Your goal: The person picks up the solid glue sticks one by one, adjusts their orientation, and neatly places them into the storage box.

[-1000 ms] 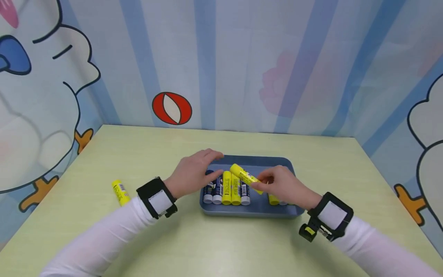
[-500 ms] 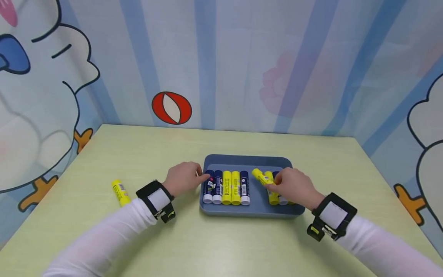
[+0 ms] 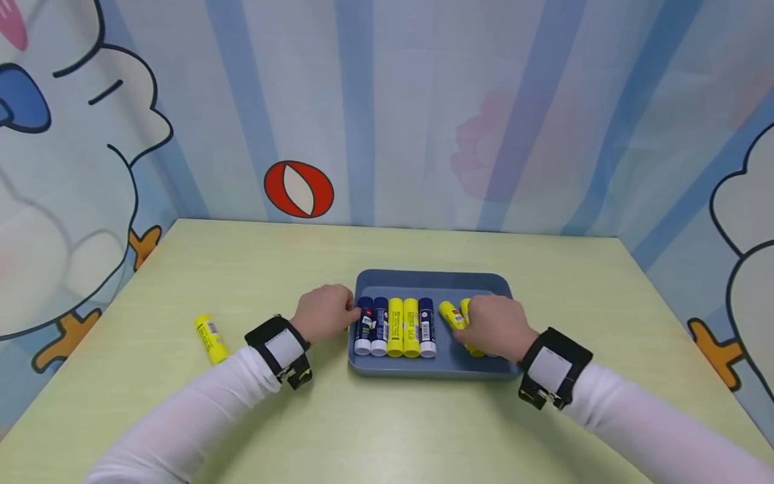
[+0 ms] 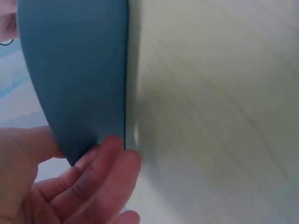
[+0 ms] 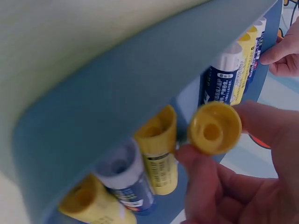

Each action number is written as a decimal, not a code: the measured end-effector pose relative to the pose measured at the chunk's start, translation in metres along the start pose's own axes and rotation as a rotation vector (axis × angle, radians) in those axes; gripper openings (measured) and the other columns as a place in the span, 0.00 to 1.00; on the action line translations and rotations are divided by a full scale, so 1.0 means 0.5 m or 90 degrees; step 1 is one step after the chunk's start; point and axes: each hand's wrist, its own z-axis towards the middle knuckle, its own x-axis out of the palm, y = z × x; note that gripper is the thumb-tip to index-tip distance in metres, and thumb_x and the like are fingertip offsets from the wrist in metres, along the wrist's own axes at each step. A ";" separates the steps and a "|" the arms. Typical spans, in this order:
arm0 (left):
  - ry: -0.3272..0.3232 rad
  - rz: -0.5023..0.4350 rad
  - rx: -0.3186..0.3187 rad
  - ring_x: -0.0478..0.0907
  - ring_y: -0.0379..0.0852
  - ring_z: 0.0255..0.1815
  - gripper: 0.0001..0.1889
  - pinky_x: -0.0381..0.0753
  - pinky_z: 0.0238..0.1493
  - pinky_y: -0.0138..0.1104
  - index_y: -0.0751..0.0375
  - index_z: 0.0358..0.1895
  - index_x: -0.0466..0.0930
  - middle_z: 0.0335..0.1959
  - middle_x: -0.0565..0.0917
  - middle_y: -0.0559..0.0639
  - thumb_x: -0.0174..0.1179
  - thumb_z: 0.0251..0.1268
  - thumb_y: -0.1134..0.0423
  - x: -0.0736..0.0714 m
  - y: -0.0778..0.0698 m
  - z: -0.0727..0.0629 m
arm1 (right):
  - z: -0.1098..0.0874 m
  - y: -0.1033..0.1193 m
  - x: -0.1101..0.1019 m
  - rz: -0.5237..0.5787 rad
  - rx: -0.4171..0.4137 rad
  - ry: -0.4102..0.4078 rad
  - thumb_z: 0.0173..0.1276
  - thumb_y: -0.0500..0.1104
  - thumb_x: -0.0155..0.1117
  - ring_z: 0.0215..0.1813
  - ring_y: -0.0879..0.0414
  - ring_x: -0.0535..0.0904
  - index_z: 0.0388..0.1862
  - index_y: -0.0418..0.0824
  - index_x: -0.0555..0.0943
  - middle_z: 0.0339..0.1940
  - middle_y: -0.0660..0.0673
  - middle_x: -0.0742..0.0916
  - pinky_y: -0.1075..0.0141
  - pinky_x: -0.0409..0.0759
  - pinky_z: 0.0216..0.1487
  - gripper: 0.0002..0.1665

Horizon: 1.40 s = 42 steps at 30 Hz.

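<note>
A grey-blue tray (image 3: 423,277) holds a row of navy and yellow glue sticks in its left half. My left hand (image 3: 323,313) pinches the tray's left rim, thumb on one side of the wall (image 4: 79,70) and fingers on the other in the left wrist view. With my right hand (image 3: 497,327) I hold a yellow glue stick (image 3: 449,313), tilted and low over the tray's right half. The right wrist view shows its round hollow end (image 5: 215,128) between thumb and fingers. Beside it stands another yellow glue stick (image 5: 160,168), mostly covered by my hand in the head view.
A loose yellow glue stick (image 3: 211,339) lies on the pale table (image 3: 272,262) to the left, near my left sleeve. More glue sticks, one navy (image 5: 133,191) and one yellow (image 5: 96,205), line the tray's right end. A printed curtain (image 3: 411,121) hangs behind the table.
My right hand has carried the yellow glue stick rightward and lowered it beside the right-hand group. My left hand has come down from above the tray's left part to its left rim.
</note>
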 end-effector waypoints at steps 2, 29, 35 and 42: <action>0.002 -0.001 -0.001 0.70 0.43 0.17 0.18 0.62 0.18 0.31 0.57 0.18 0.74 0.14 0.71 0.45 0.62 0.66 0.56 -0.001 -0.001 0.000 | 0.005 0.006 -0.003 -0.018 0.005 0.020 0.60 0.52 0.69 0.17 0.57 0.72 0.17 0.42 0.75 0.14 0.49 0.76 0.67 0.68 0.19 0.20; 0.017 -0.007 -0.018 0.71 0.43 0.18 0.17 0.63 0.19 0.32 0.57 0.19 0.75 0.14 0.71 0.46 0.62 0.66 0.56 -0.001 0.000 0.004 | 0.024 0.019 -0.001 -0.073 0.017 0.107 0.64 0.59 0.65 0.21 0.55 0.74 0.23 0.40 0.77 0.17 0.47 0.77 0.66 0.68 0.23 0.24; 0.021 -0.010 -0.020 0.71 0.43 0.18 0.17 0.63 0.19 0.32 0.57 0.19 0.74 0.14 0.71 0.45 0.62 0.66 0.56 -0.001 -0.001 0.005 | 0.008 -0.022 -0.035 0.015 0.020 0.042 0.68 0.60 0.60 0.15 0.58 0.64 0.12 0.44 0.68 0.11 0.52 0.65 0.68 0.56 0.18 0.30; 0.023 -0.010 -0.016 0.71 0.43 0.18 0.17 0.63 0.19 0.32 0.57 0.19 0.75 0.15 0.72 0.46 0.61 0.66 0.56 -0.002 -0.001 0.005 | -0.020 -0.105 -0.036 0.077 0.025 -0.058 0.71 0.53 0.60 0.19 0.54 0.67 0.22 0.40 0.74 0.15 0.48 0.72 0.65 0.62 0.21 0.21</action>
